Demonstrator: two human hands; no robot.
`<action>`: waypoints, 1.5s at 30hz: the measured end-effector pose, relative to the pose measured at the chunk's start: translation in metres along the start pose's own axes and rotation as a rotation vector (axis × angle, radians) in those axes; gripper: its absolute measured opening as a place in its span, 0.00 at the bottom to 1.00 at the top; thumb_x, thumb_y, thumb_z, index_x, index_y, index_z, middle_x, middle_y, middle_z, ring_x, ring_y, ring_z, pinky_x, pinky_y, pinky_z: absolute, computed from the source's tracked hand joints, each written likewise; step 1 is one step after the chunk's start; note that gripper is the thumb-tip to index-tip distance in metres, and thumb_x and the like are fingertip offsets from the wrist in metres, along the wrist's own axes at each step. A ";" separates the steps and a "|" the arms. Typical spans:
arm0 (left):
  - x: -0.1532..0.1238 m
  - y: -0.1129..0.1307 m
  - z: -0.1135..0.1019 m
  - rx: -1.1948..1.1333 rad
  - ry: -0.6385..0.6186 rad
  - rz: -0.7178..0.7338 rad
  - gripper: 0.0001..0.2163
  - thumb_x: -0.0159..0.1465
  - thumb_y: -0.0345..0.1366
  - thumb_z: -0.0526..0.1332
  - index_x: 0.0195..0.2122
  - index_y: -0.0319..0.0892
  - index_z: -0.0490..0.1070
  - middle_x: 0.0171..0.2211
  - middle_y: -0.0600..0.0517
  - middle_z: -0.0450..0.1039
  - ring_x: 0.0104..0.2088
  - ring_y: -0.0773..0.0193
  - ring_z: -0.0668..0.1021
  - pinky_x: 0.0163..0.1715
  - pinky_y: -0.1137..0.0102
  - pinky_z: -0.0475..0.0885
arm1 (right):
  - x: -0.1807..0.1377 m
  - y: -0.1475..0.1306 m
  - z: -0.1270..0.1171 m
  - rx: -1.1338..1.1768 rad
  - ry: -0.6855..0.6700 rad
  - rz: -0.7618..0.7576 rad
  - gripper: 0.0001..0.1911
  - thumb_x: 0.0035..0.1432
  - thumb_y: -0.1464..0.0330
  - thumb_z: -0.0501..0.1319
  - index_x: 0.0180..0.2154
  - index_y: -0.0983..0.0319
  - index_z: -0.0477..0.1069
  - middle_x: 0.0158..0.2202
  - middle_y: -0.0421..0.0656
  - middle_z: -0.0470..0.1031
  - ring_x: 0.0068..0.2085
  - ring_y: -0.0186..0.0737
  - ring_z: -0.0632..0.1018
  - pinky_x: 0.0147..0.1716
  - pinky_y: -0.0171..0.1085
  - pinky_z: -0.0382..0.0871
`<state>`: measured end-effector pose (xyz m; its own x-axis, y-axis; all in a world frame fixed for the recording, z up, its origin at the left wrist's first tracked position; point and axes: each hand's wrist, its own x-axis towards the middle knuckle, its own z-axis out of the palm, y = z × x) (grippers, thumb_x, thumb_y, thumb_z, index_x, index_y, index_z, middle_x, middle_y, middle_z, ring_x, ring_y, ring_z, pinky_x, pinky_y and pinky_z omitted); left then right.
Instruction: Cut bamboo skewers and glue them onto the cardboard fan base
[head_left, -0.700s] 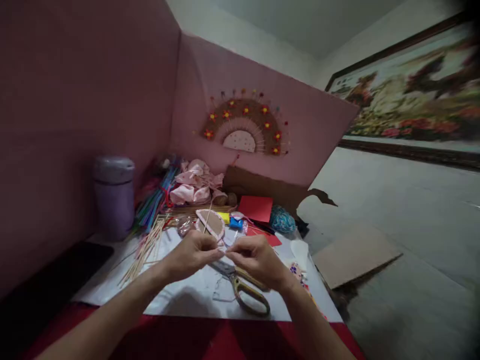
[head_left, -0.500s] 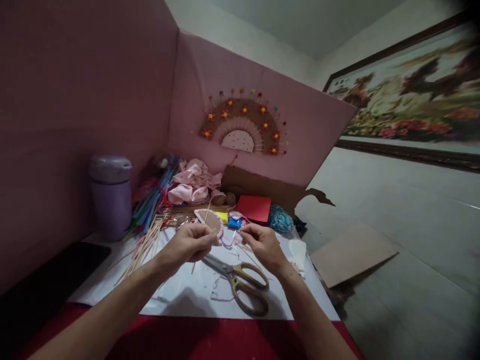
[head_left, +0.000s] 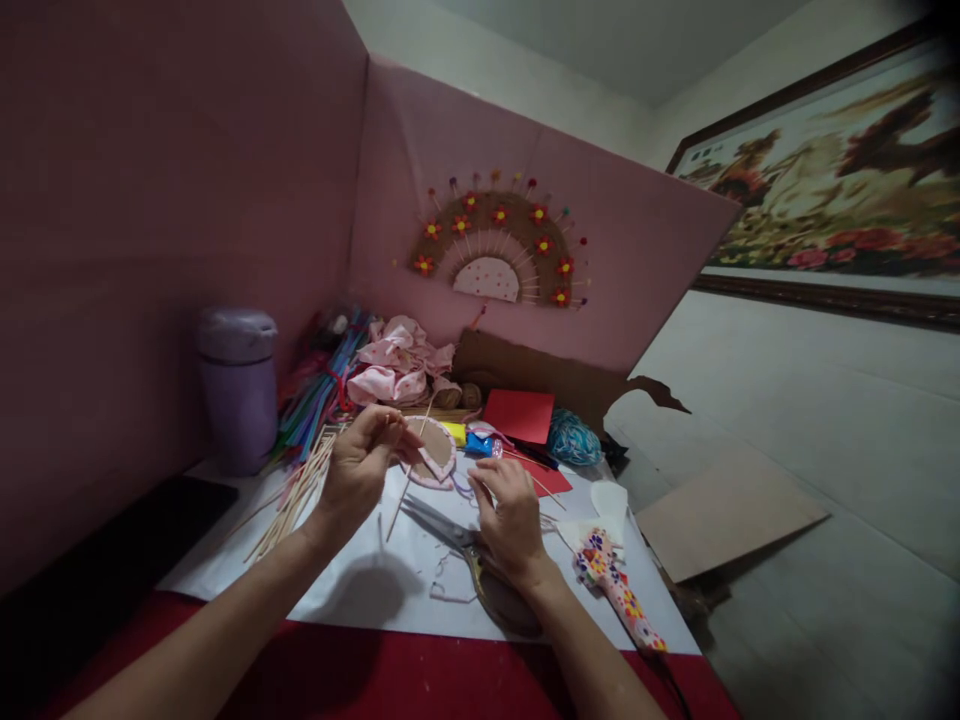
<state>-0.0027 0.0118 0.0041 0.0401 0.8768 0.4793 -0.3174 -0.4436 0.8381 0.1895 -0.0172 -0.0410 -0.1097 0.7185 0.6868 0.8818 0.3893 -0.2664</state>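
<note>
My left hand [head_left: 364, 465] is raised over the left half of the white sheet, thumb and fingertips pinched together; what they hold, if anything, is too small to name. Just right of it lies a round cardboard piece [head_left: 439, 447] with a pink edging, crossed by a thin wooden stick [head_left: 398, 508]. My right hand [head_left: 511, 520] hovers above the scissors [head_left: 442, 525], covering part of their handles. Its thumb and fingers are curled close together, and whatever is between them cannot be made out. A thin purple strip [head_left: 461, 487] lies between the hands.
A flower-patterned glue gun [head_left: 621, 592] with a cord lies at the right edge. Wooden sticks [head_left: 296, 490], pink fabric [head_left: 401, 355], blue yarn [head_left: 574, 438] and red card [head_left: 519, 415] fill the back. A purple container [head_left: 238, 395] stands left. A pink board [head_left: 637, 250] rises behind.
My left hand has lifted up and away from the cardboard piece, while my right hand has come down over the scissor handles. The view has turned slightly, showing the glue gun.
</note>
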 end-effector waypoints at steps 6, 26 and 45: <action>-0.001 -0.029 -0.004 0.273 -0.021 -0.112 0.10 0.60 0.42 0.55 0.29 0.40 0.63 0.26 0.51 0.73 0.25 0.65 0.76 0.27 0.69 0.72 | -0.013 0.007 0.006 0.012 -0.009 -0.023 0.06 0.58 0.73 0.57 0.35 0.60 0.73 0.38 0.45 0.74 0.42 0.43 0.70 0.40 0.42 0.61; 0.034 -0.006 -0.065 1.505 0.143 -0.360 0.20 0.60 0.48 0.49 0.37 0.44 0.77 0.37 0.40 0.77 0.37 0.51 0.77 0.27 0.68 0.62 | -0.016 0.006 0.003 0.083 0.014 -0.055 0.07 0.59 0.72 0.56 0.34 0.61 0.73 0.36 0.46 0.73 0.40 0.43 0.70 0.40 0.42 0.65; 0.043 -0.029 -0.009 0.894 -0.268 -0.514 0.13 0.50 0.34 0.58 0.11 0.41 0.61 0.08 0.54 0.58 0.12 0.69 0.61 0.15 0.73 0.53 | -0.018 0.001 -0.001 0.018 -0.040 -0.069 0.08 0.59 0.75 0.55 0.34 0.61 0.73 0.36 0.46 0.73 0.40 0.43 0.69 0.39 0.40 0.64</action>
<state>-0.0006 0.0644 -0.0017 0.2133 0.9763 -0.0360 0.6032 -0.1026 0.7909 0.1926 -0.0307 -0.0523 -0.1885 0.7116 0.6768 0.8630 0.4489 -0.2317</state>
